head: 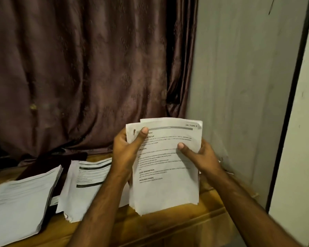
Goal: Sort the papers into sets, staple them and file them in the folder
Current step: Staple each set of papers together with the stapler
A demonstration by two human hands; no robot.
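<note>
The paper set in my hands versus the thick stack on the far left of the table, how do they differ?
The held set stands upright, gripped by the left hand and right hand; the thick stack lies flat on the table, untouched. The held set is thin, the thick stack far deeper. The held set's print is readable, the thick stack's blurred. Both are white printed sheets.

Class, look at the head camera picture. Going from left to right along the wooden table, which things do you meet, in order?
Thick paper stack → printed sheets lying flat → left hand → held set of papers → right hand.
</note>
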